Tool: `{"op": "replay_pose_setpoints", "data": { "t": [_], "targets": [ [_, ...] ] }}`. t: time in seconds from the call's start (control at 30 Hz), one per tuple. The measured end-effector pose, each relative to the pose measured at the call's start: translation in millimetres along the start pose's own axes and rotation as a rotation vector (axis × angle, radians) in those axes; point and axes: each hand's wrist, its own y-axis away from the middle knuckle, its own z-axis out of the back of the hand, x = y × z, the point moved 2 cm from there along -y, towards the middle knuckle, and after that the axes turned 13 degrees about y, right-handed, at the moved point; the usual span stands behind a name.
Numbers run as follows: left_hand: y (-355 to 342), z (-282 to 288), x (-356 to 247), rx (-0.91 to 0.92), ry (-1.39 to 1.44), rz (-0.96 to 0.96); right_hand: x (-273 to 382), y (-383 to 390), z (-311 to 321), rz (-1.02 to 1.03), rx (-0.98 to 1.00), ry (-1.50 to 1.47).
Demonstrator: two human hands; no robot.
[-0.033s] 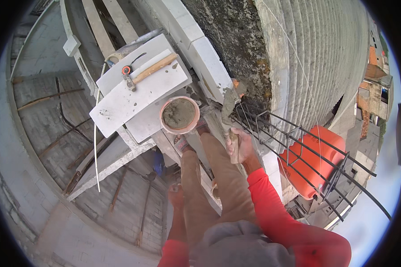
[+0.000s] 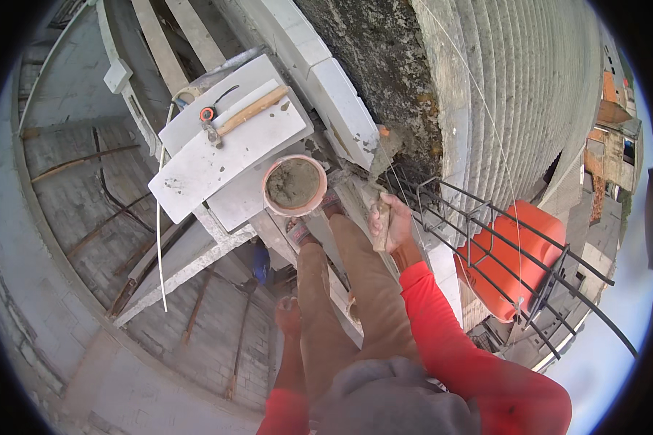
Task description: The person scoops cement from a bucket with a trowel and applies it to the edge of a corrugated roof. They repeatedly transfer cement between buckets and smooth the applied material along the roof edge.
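Observation:
My right hand (image 2: pixel 395 226) is closed around the handle of a mortar-smeared trowel (image 2: pixel 379 161). The trowel's blade points away from me, beside the end of the white block wall and the dark rebar cage. My left hand (image 2: pixel 288 316) hangs low beside my left leg with its fingers curled, and nothing shows in it. Between the block stack and my feet stands a round bucket (image 2: pixel 294 186) with grey mortar inside. On the white blocks (image 2: pixel 189 177) to the left lie a hammer (image 2: pixel 248 114) with a wooden handle and a small orange-and-black tape measure (image 2: pixel 207 114).
A rebar cage (image 2: pixel 479 210) juts out to the right, over an orange-red tank (image 2: pixel 519 261). Corrugated roofing (image 2: pixel 522 94) rises beyond the white block wall (image 2: pixel 341 109). Below on the left, a deep drop shows a floor with boards (image 2: pixel 87 159). A taut string crosses the right side.
My right hand and the trowel have shifted slightly, with the blade moving a little to the right and away. My left hand has risen slightly. The mortar bucket stays put.

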Motion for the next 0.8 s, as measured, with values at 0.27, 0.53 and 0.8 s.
{"op": "replay_pose_setpoints", "data": {
  "t": [0.27, 0.53, 0.8],
  "targets": [
    [-4, 16, -19, 0.061, 0.014, -0.093, -2, 0, 13, 0.13, -0.118, 0.256],
    [-18, 21, -51, 0.173, 0.126, -0.027, -33, 9, 19, 0.048, -0.205, 0.458],
    [-4, 25, -75, 0.221, 0.279, 0.173, -36, -41, 50, 0.093, -0.259, 0.68]
  ]
}}
